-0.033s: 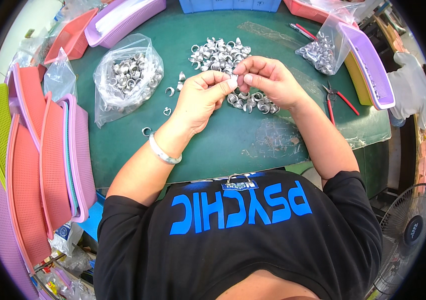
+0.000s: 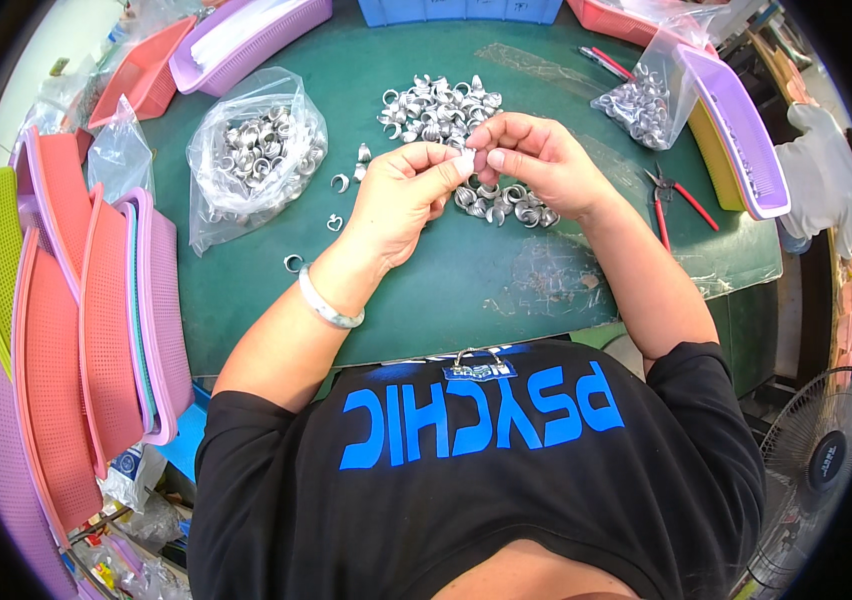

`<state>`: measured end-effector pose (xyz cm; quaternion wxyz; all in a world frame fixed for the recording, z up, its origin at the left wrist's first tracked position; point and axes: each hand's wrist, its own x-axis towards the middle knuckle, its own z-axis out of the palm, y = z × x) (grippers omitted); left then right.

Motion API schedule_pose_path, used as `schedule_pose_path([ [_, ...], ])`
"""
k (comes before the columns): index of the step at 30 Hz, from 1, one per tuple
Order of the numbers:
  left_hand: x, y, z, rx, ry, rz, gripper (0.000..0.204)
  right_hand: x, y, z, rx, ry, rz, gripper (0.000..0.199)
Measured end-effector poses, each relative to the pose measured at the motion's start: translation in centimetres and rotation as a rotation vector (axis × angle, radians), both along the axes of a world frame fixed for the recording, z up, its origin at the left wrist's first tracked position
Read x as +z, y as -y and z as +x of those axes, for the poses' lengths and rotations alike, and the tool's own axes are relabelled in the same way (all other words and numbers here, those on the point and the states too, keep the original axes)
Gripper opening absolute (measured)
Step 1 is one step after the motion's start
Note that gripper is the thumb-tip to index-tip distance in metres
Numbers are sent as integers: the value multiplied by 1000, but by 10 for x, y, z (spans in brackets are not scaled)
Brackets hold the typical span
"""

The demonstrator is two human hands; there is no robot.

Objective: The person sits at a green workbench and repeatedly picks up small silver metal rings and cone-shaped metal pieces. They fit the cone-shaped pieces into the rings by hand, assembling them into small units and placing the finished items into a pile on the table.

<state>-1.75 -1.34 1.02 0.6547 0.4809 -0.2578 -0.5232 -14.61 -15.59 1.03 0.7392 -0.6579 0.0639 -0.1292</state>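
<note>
My left hand [image 2: 411, 195] and my right hand [image 2: 538, 165] meet over the green table, thumbs and forefingers pinched together. A small silver ring [image 2: 467, 152] is between their fingertips, mostly hidden by them. Just beyond lies a heap of silver rings [image 2: 436, 103], and a smaller pile of rings [image 2: 506, 204] sits below my right hand. Left of my left hand are a few loose rings [image 2: 341, 183], a heart-shaped piece [image 2: 335, 223] and another single ring [image 2: 293, 263] near my wrist.
A clear bag of rings [image 2: 264, 150] stands on the left, another bag [image 2: 636, 108] at the right. Red-handled pliers [image 2: 681, 200] lie right of my right arm. Stacked plastic baskets [image 2: 111, 330] line the left side; a purple basket [image 2: 736, 130] is at the right edge. A fan [image 2: 818, 460] stands lower right.
</note>
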Motion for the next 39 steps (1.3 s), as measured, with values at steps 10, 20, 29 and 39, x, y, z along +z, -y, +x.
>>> schedule_pose_path([
  [10, -2, 0, 4, -32, -206, 8, 15, 0, -3, 0, -58, 15, 12, 23],
  [20, -3, -2, -2, 3, -94, -20, 13, 0, -14, 1, -194, 147, -212, 28],
  [29, -2, -1, 0, -26, -81, 43, 14, 0, -16, 2, -264, 295, -506, 38],
  [39, 0, -1, -4, -7, -16, 30, 12, 6, -18, 1, -304, 354, -745, 42],
])
